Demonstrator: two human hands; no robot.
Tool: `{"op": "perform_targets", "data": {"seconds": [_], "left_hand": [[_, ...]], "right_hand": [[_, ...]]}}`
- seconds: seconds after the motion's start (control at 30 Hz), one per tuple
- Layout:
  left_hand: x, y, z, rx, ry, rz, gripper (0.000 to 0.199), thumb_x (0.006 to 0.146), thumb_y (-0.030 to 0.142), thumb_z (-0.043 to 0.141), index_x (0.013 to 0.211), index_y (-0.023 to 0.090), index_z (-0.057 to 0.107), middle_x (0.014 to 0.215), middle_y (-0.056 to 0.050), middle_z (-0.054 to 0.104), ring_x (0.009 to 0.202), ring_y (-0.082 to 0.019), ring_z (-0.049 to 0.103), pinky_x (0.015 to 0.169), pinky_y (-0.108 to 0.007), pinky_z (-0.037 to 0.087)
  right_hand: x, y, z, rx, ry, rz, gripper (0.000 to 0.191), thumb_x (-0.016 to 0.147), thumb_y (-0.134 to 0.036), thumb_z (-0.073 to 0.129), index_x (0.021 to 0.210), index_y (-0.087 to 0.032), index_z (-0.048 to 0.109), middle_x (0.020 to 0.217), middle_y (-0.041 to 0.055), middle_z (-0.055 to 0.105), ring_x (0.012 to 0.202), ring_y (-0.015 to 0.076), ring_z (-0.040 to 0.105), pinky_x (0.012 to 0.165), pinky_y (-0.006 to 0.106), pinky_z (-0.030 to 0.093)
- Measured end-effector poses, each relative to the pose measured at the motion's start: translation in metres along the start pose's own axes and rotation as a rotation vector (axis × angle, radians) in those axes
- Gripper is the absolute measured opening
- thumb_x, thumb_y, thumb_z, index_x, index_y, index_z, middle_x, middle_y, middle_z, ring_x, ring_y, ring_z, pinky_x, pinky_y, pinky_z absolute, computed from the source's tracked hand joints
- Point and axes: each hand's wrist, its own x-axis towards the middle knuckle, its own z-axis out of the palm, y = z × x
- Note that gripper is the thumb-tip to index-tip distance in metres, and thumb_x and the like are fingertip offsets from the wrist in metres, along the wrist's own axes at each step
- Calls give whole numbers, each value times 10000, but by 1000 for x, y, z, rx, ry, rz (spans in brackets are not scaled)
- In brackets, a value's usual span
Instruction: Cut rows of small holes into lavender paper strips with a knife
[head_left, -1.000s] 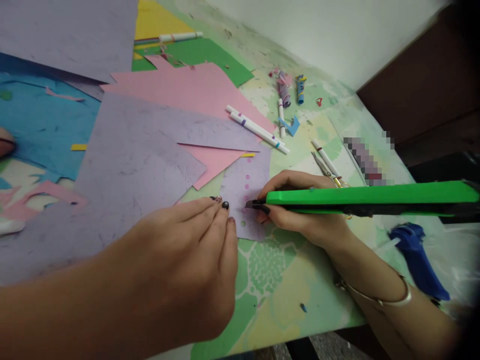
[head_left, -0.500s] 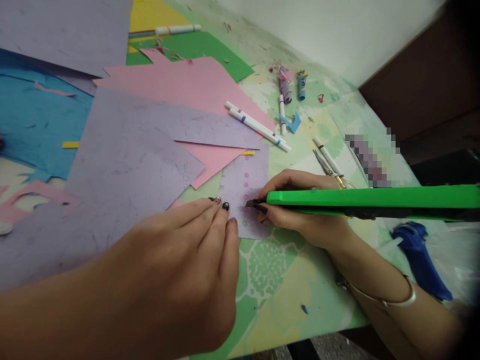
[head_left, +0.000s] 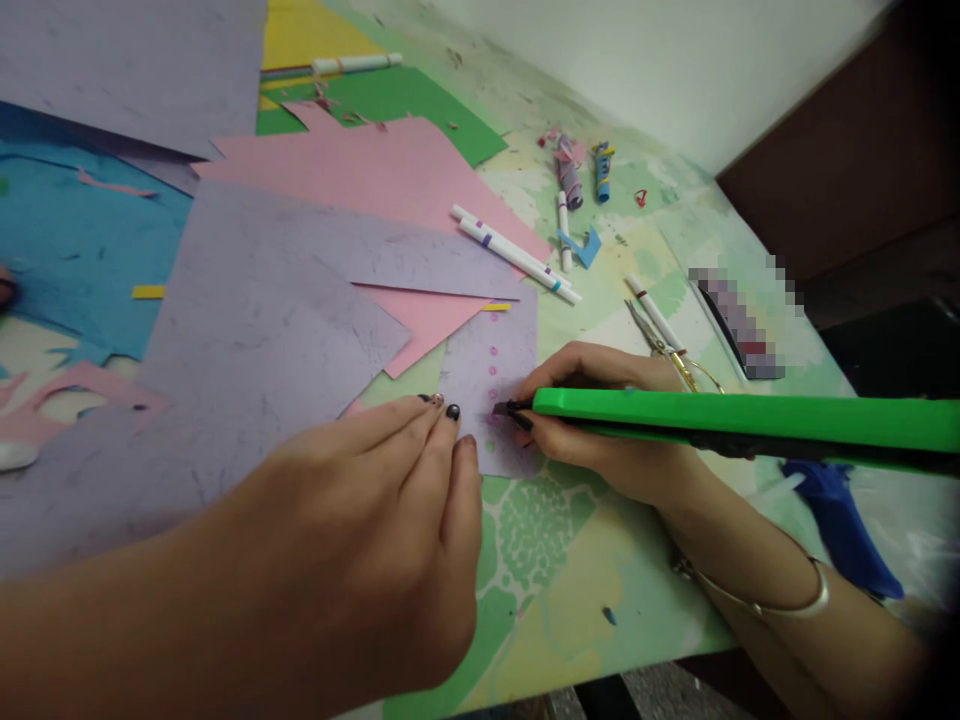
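My right hand (head_left: 607, 425) is closed round a green utility knife (head_left: 720, 415), its dark blade tip on a strip of purple paper (head_left: 517, 350). Small pink circles run down that strip in a column, with a green one near its lower end. My left hand (head_left: 390, 520) lies palm down on the strip's left side, fingers stretched out and close together, just left of the blade. Pink paper (head_left: 420, 320) shows in the slit between the purple strip and the larger purple sheet (head_left: 277, 340).
White markers (head_left: 517, 260) lie beyond the strip. Scissors (head_left: 664, 345) are behind my right hand, and a blue glue gun (head_left: 844, 525) is at the right. Small paper rolls (head_left: 570, 175) stand farther back. Blue paper (head_left: 90, 230) and a person's fingertip are at the left.
The rear of the green knife has dipped lower at the right, while its tip stays at nearly the same spot. My left hand has barely moved.
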Motion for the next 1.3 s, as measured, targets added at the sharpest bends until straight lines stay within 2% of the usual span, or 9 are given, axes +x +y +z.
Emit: {"op": "perform_targets", "data": {"seconds": [0.2, 0.33, 0.5, 0.7, 0.9, 1.03, 1.17, 1.3], "left_hand": [[1, 1, -2, 19, -16, 19, 301, 856, -11, 464, 847, 14, 764, 835, -193, 773, 725, -364, 767, 655, -507, 679], [1, -1, -3, 26, -24, 30, 309, 842, -29, 465, 837, 18, 770, 829, -197, 771, 719, -360, 768, 670, -494, 682], [2, -3, -2, 48, -25, 47, 330, 862, -13, 454, 835, 40, 778, 837, -185, 775, 720, -347, 770, 668, -475, 687], [2, -2, -2, 12, -26, 33, 305, 843, -34, 470, 844, 7, 772, 837, -209, 768, 719, -378, 764, 656, -516, 677], [3, -2, -3, 13, -29, 42, 312, 844, -35, 458, 850, -5, 769, 834, -217, 766, 716, -379, 763, 657, -504, 678], [3, -1, -2, 29, -25, 33, 324, 851, -33, 452, 845, 12, 772, 826, -200, 771, 710, -370, 765, 650, -503, 681], [3, 2, -1, 59, 0, 48, 326, 865, -17, 453, 826, 29, 774, 793, -178, 774, 678, -349, 765, 620, -470, 687], [4, 8, 1, 129, 9, 66, 272, 880, 28, 507, 863, 56, 777, 801, -153, 784, 696, -325, 769, 665, -444, 694]], "right_hand": [[-1, -5, 2, -52, 23, 6, 81, 718, -113, 743, 721, -166, 683, 659, -26, 710, 573, 86, 626, 524, 177, 469], [-5, 0, 4, 15, 37, 44, 56, 751, -172, 741, 751, -173, 685, 684, -10, 719, 587, 108, 642, 539, 203, 498], [-6, 3, 6, 49, 47, 31, 61, 751, -151, 734, 748, -178, 679, 676, -15, 709, 584, 106, 637, 528, 197, 497], [-5, -2, 5, -11, 54, 18, 67, 747, -149, 727, 729, -177, 669, 651, -20, 703, 558, 95, 619, 518, 192, 480], [-4, -7, 8, -81, 81, 6, 93, 724, -128, 716, 693, -180, 646, 644, -27, 690, 557, 86, 596, 512, 191, 442], [-5, -5, 9, -60, 92, 22, 79, 751, -161, 704, 707, -183, 641, 648, -34, 675, 558, 83, 577, 539, 199, 453], [-4, -3, 6, -65, 69, -38, 65, 751, -153, 706, 726, -184, 655, 661, -41, 677, 568, 75, 576, 539, 188, 443], [-1, -2, 3, -46, 54, -27, 73, 751, -149, 707, 721, -183, 650, 671, -33, 678, 594, 88, 587, 560, 198, 460]]}}
